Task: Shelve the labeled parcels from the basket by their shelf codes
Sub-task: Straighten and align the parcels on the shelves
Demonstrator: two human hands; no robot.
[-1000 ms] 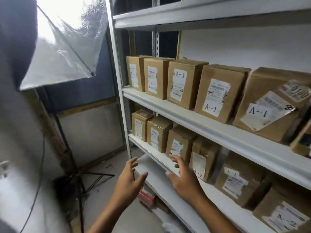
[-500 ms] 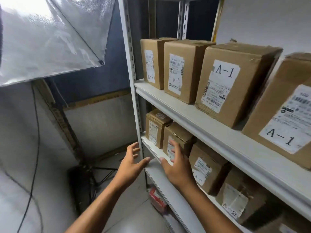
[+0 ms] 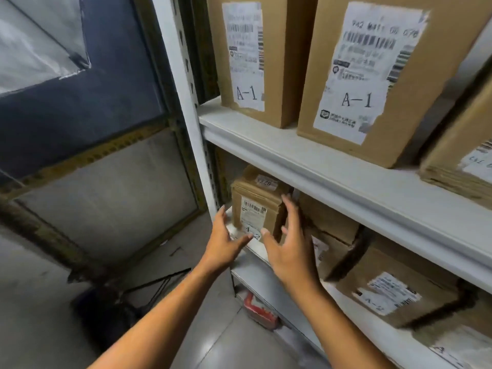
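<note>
Both hands reach with spread, straight fingers toward the leftmost A-2 parcel [image 3: 255,206] on the lower shelf [image 3: 253,251]; left hand [image 3: 226,242] beside its left face; right hand [image 3: 288,246] by its right edge.

White metal shelf unit [image 3: 314,166]. Upper shelf: 2 upright A-1 boxes [image 3: 372,75] side by side, 3rd box [image 3: 460,161] at rt edge. Lower shelf [image 3: 255,250]: A-2 boxes [image 3: 255,209] in a row.

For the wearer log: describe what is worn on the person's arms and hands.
Nothing worn shows. Both forearms are bare to the frame's lower edge: no sleeves, gloves, watch or rings visible on the left hand or the right hand. Fingernails are short and look unpainted.
</note>
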